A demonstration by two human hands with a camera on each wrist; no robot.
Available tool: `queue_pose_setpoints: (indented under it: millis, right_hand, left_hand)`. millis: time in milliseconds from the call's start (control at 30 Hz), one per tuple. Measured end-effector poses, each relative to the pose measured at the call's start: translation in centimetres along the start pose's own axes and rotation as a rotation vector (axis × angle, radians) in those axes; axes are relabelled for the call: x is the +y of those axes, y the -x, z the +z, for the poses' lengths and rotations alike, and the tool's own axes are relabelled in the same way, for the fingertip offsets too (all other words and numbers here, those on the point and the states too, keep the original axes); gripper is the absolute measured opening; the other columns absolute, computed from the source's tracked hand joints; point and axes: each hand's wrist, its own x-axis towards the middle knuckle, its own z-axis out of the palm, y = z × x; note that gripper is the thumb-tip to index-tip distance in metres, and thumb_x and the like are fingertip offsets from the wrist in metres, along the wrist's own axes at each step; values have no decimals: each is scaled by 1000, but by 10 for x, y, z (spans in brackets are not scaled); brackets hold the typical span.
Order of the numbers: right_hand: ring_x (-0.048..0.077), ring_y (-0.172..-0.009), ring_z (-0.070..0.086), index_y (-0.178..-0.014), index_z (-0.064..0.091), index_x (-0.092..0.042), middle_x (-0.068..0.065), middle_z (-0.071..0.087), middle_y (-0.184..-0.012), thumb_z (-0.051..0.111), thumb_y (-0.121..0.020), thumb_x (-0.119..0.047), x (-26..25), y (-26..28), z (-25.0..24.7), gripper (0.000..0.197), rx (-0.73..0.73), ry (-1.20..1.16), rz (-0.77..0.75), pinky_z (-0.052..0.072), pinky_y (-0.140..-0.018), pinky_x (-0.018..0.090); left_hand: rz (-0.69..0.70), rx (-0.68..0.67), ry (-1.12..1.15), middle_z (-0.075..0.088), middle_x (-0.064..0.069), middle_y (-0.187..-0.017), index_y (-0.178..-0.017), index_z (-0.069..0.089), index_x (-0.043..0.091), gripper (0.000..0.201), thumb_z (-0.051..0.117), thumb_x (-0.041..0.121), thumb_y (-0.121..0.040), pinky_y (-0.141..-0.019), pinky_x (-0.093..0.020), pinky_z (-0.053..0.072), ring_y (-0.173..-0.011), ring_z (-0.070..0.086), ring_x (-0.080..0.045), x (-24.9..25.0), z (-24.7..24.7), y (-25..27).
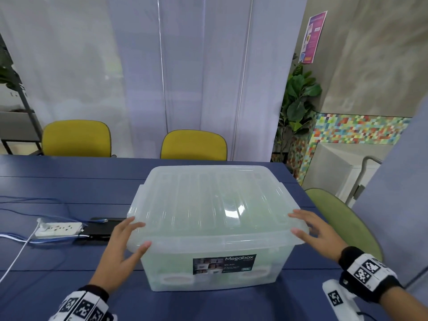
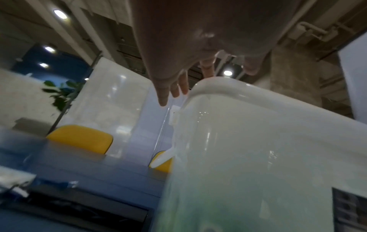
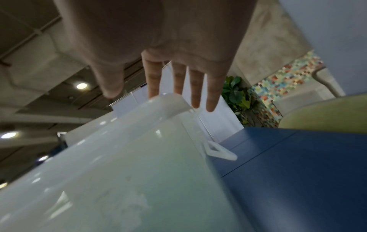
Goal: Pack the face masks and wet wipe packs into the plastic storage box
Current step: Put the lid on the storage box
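Translucent, milky plastic makes up the storage box (image 1: 209,260), which sits in the lower middle of the head view on the blue tabletop (image 1: 69,181), its ribbed lid (image 1: 208,200) seated on top. Both hands are spread at the lid's near corners: the left hand (image 1: 120,253) at lower left with fingers straight and splayed against the rim, the right hand (image 1: 317,232) at right with flat fingers resting over the corner edge; neither curls round anything. A greenish tint shows through the walls, but whether masks or wipe packs lie inside I cannot tell. The box looks stiff yet thin-walled, likely light, and its glossy surface catches a bright glare, so it probably slips under dry fingers. Its lid should flex a little if lifted from one corner only. Side latches (image 3: 218,152) hang loose in the wrist views, so the sensible hold, I judge, is under the lid's overhanging lip at both corners, or by the recessed grips low on the front wall. A power strip (image 1: 59,229) and cables lie at the left of the frame.
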Motion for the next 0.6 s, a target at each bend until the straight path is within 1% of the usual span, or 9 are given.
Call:
queue_pose_setpoints:
  millis: [67,167,200,267,333,400,467,500,600]
  right_hand:
    - [12,-118,49,-112,58,-46,-6,45,-134,62,-83,-49,4,-9,2,30,131,-101,80,41,-103,39]
    - [23,-119,52,-124,49,-31,4,49,-135,53,-61,-84,31,-30,5,83,228,-193,256,44,-100,49]
    - [25,-118,53,-126,50,-27,7,51,-134,52,-57,-87,30,-34,4,92,206,-270,366,46,-97,51]
    - [28,-104,59,-124,55,-19,15,59,-124,50,-75,-74,41,-44,10,74,117,-497,504,52,-86,52]
    - [28,-98,61,-120,59,-21,12,67,-107,47,-86,-65,34,-46,18,57,27,-674,596,49,-86,51]
    - [29,-98,65,-117,63,-21,9,71,-103,56,-76,-72,33,-49,22,66,-36,-763,687,49,-92,47]
    - [30,-86,68,-104,71,-13,15,72,-97,73,-64,-63,32,-52,23,63,-117,-893,651,56,-73,39]
    - [32,-83,67,-101,71,-12,17,71,-96,72,-63,-62,31,-51,23,63,-104,-938,669,54,-68,39]
    - [30,-77,69,-111,63,-10,18,70,-99,47,-88,-49,33,-54,20,49,-25,-893,636,54,-59,35]
  left_hand:
    - [-56,88,52,44,6,-130,-114,51,40,49,46,70,-76,-106,-25,28,-125,37,-4,-9,-3,-5]
    - [-254,203,204,53,-1,-124,-124,54,17,53,47,58,-90,-103,-37,36,-118,48,-21,-20,3,-19]
    - [-352,180,299,55,-1,-121,-125,54,11,48,48,48,-95,-100,-36,37,-115,51,-23,-21,7,-22]
    - [-439,70,552,66,-1,-110,-111,67,14,37,42,39,-99,-93,-36,44,-107,60,-25,-21,15,-27]
    - [-482,25,728,74,3,-96,-93,76,22,46,33,31,-102,-79,-27,54,-91,68,-14,-13,20,-29]
    - [-503,27,819,74,2,-92,-91,76,18,49,28,25,-103,-65,-21,56,-81,69,-8,-18,22,-32]
    - [-555,50,852,71,0,-95,-94,71,17,44,28,26,-103,-61,-26,57,-75,69,-10,-28,26,-36]
    - [-565,28,849,70,0,-94,-94,70,19,42,29,27,-103,-58,-29,56,-73,69,-11,-32,28,-36]
    - [-583,-69,860,71,-2,-85,-97,67,22,39,29,32,-102,-56,-30,49,-69,66,-16,-35,32,-38]
